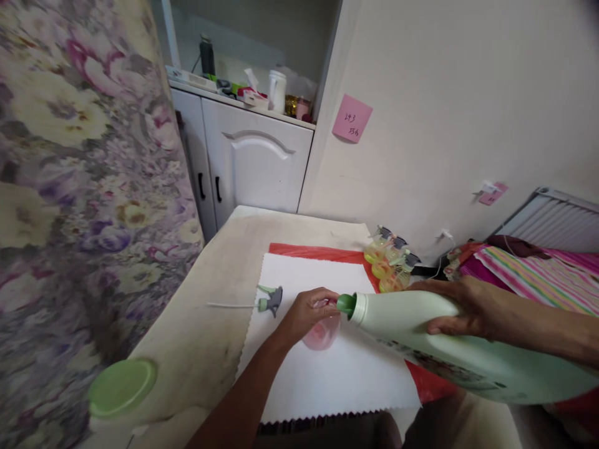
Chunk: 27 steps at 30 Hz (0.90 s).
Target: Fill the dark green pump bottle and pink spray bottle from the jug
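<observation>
My left hand (306, 312) is wrapped round a small clear pink bottle (322, 333) standing on a white cloth (327, 374). My right hand (456, 308) grips a large pale green jug (449, 346), tipped on its side, with its green spout (346, 304) right at the small bottle's mouth. A grey-green spray head with a long dip tube (269, 301) lies on the cloth's left edge, apart from the bottle.
Three small yellowish spray bottles (392, 262) stand at the table's far right on a red sheet (322, 252). A green lid (122, 386) lies at the near left table edge. A white cabinet (253, 162) stands behind, a floral curtain (70, 156) at left.
</observation>
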Tool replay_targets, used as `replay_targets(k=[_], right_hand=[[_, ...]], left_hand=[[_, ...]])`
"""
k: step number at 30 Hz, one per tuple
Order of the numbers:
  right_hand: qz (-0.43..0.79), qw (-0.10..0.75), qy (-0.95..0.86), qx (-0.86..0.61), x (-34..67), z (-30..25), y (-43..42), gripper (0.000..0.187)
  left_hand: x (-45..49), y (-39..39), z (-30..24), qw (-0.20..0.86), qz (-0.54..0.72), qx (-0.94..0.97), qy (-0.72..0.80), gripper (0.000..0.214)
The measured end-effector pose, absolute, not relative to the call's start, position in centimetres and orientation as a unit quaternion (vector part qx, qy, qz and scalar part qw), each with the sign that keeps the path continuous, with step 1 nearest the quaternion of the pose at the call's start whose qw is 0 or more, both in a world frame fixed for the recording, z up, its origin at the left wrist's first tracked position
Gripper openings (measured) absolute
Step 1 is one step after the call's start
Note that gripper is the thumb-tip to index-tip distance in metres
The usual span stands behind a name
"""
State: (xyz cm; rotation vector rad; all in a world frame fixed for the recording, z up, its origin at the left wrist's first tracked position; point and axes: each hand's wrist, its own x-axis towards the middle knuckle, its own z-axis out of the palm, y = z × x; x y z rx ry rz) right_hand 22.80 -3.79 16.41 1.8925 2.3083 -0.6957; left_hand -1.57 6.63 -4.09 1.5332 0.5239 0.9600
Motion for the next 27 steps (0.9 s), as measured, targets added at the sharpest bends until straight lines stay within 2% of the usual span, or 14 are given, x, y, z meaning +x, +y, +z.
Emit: replay_targets(k=[17,27], right_hand=[[-0.235,0.04,0.779,0.58,23.64,15.97,-3.26,0.031],[-0.223,0.052,0.778,0.585,23.75,16.01,-3.07,0.031]], left_hand=[[-1.57,6.58,-4.15,0.582,0.417,0.661,0.224,0.018],[-1.56,6.36,-3.93,0.587,0.418,0.657,0.22,0.016]])
